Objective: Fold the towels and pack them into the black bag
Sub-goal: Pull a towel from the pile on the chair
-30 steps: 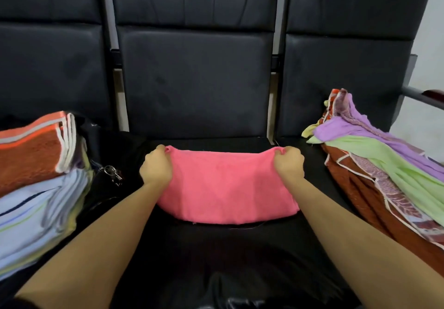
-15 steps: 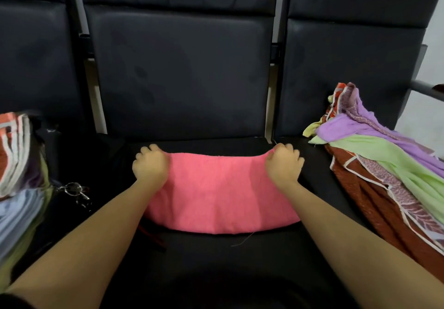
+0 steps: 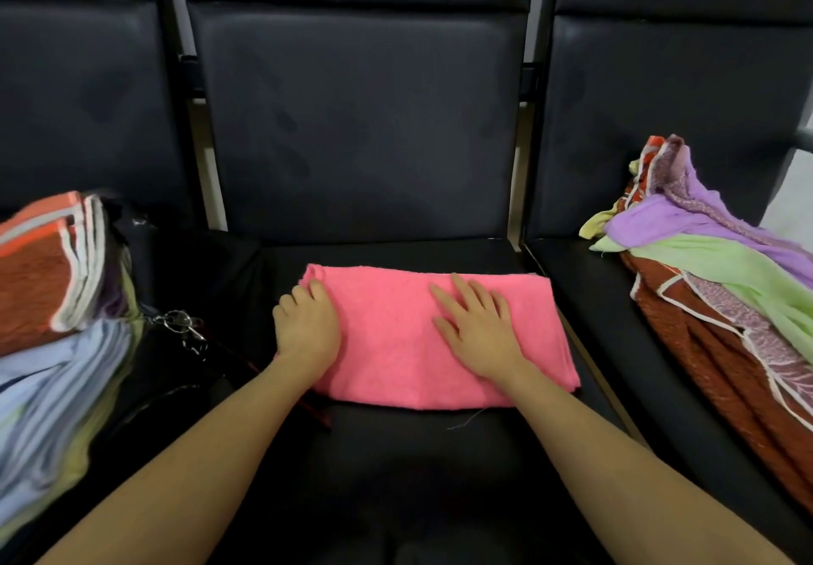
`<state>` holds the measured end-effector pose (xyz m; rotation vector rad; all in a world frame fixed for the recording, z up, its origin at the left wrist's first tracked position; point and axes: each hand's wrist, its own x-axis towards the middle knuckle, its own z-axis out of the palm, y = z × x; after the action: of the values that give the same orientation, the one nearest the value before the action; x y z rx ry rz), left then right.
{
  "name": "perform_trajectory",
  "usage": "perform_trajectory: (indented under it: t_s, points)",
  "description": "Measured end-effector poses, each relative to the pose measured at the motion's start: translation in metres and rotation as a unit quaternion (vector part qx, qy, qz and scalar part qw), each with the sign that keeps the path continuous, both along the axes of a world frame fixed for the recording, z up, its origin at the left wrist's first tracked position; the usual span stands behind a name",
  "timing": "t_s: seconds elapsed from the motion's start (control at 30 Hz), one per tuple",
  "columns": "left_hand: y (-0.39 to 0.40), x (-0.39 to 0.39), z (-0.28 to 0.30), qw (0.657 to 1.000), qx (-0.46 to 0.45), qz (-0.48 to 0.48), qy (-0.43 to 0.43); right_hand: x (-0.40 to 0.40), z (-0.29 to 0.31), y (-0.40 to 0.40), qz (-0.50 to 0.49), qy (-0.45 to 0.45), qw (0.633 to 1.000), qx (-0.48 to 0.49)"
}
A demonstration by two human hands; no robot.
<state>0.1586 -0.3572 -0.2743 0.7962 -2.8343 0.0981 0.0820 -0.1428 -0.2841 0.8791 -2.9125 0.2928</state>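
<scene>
On middle seat, pink towel (image 3: 396, 336): right hand (image 3: 477, 327) flat on it, left hand (image 3: 308, 327) fingers curled at edge, grip unclear.

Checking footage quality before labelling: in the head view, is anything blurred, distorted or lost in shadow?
Head view: wide-angle bending bows the seat backs outward; the folded stack at the left edge is smeared; the pink towel and both hands, left hand and right hand, are sharp and evenly lit; the black bag merges with the dark seat; no glare.

Both forearms reach forward. The right hand (image 3: 477, 331) lies flat, fingers spread. The left hand (image 3: 308, 329) rests palm down, fingers bent.
</scene>
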Motion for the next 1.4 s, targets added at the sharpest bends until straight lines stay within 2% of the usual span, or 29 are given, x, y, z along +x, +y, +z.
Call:
perform_trajectory:
  t_s: [0.07, 0.17, 0.23, 0.37, 0.5, 0.57, 0.67, 0.73, 0.8, 0.87, 0.93, 1.0, 1.1, 1.17, 1.23, 1.3, 1.4]
  points:
    - [0.007, 0.007, 0.002, 0.999, -0.010, -0.023, 0.021, 0.003, -0.004, 0.004, 0.007, 0.005, 0.999, 0.037]
    - [0.013, 0.019, 0.009, 0.998, 0.017, -0.054, -0.006, 0.009, -0.004, 0.005, 0.009, -0.008, 0.996, 0.085]
    - [0.015, 0.024, 0.020, 0.996, -0.019, -0.079, 0.030, 0.016, -0.005, 0.005, 0.011, -0.013, 0.994, 0.107]
    - [0.018, 0.037, 0.029, 0.979, -0.155, -0.131, 0.017, 0.035, -0.012, -0.002, 0.024, -0.020, 0.991, 0.134]
    - [0.031, 0.054, 0.044, 0.971, -0.191, -0.143, 0.026, 0.051, -0.009, -0.018, 0.049, -0.099, 0.987, 0.115]
    - [0.038, 0.057, 0.048, 0.966, -0.199, -0.156, 0.045, 0.059, -0.003, -0.024, 0.064, -0.154, 0.985, 0.054]
    - [0.053, 0.064, 0.063, 0.977, -0.115, -0.172, 0.051, 0.062, 0.016, -0.016, 0.038, -0.140, 0.986, -0.087]
    - [0.064, 0.055, 0.056, 0.977, -0.006, -0.203, 0.060, 0.057, 0.031, 0.003, 0.011, -0.091, 0.992, -0.085]
    - [0.080, 0.046, 0.057, 0.956, 0.125, -0.254, 0.081, 0.051, 0.039, 0.025, -0.014, -0.085, 0.996, -0.025]
    - [0.100, 0.037, 0.059, 0.941, 0.147, -0.279, 0.126, 0.047, 0.041, 0.047, -0.052, -0.074, 0.996, 0.003]
    - [0.121, 0.027, 0.054, 0.926, 0.176, -0.301, 0.142, 0.046, 0.042, 0.069, -0.102, -0.065, 0.992, -0.037]
    - [0.144, 0.021, 0.048, 0.897, 0.256, -0.333, 0.138, 0.045, 0.043, 0.083, -0.128, -0.086, 0.984, -0.085]
    - [0.167, 0.018, 0.035, 0.855, 0.377, -0.354, 0.051, 0.043, 0.041, 0.083, -0.153, -0.117, 0.974, -0.118]
    - [0.169, 0.018, 0.028, 0.841, 0.437, -0.317, 0.025, 0.041, 0.038, 0.079, -0.180, -0.114, 0.965, -0.155]
    - [0.163, 0.019, 0.023, 0.820, 0.499, -0.270, 0.075, 0.041, 0.037, 0.075, -0.201, -0.088, 0.959, -0.181]
    - [0.150, 0.020, 0.015, 0.830, 0.483, -0.243, 0.139, 0.045, 0.038, 0.072, -0.189, -0.032, 0.962, -0.193]
    - [0.130, 0.023, 0.006, 0.897, 0.336, -0.240, 0.157, 0.050, 0.039, 0.066, -0.089, 0.062, 0.980, -0.165]
